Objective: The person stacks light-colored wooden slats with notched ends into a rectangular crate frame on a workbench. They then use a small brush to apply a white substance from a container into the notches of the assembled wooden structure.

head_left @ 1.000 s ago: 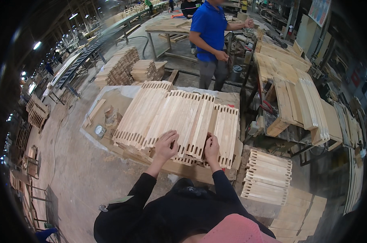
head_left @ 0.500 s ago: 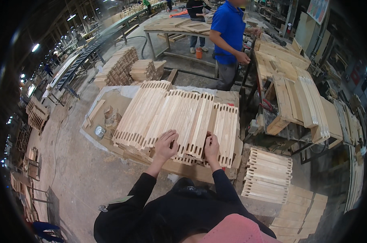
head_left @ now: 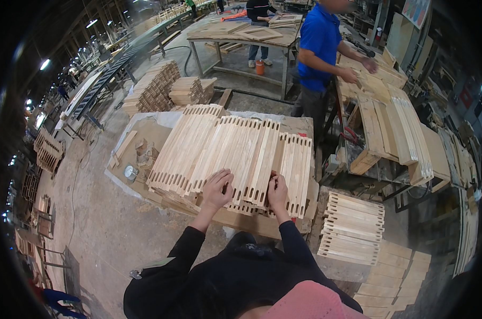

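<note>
One left hand [head_left: 217, 190], one right hand [head_left: 277, 192] at slotted slats [head_left: 233, 146]; one tin [head_left: 130, 172].

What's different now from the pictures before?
The co-worker in a bright blue short-sleeved shirt moved right, with both hands now over the pale wooden workbench. A round orange bucket, hidden at first, came into view. The person's left hand and right hand stayed at the pale, slotted wooden slats; no grasp or release shows.
</note>
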Demonstrator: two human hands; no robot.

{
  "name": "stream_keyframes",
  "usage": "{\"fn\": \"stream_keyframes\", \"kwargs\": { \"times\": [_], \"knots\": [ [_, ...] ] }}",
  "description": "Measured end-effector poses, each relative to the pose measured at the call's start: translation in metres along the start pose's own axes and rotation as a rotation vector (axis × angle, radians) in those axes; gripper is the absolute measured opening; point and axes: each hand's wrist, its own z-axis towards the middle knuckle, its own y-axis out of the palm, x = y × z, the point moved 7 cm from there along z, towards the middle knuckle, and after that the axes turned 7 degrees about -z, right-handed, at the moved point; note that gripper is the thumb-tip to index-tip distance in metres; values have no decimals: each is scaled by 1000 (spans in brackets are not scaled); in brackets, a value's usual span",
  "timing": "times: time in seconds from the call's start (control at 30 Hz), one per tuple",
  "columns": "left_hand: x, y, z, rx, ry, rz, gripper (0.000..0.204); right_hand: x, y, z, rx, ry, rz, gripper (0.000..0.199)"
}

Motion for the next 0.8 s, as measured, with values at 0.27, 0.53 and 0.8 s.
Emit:
{"fn": "stream_keyframes", "kwargs": {
  "times": [0.27,0.53,0.8],
  "knots": [
    [-1,1,0,0,4,-10,26,0,0,1,8,10,14,16],
    [0,2,0,-16,-6,2,26,1,-1,1,-13,-9,-11,14],
    [1,1,-1,-16,-10,10,28,-1,-2,1,-35,19,-3,15]
  ]
}}
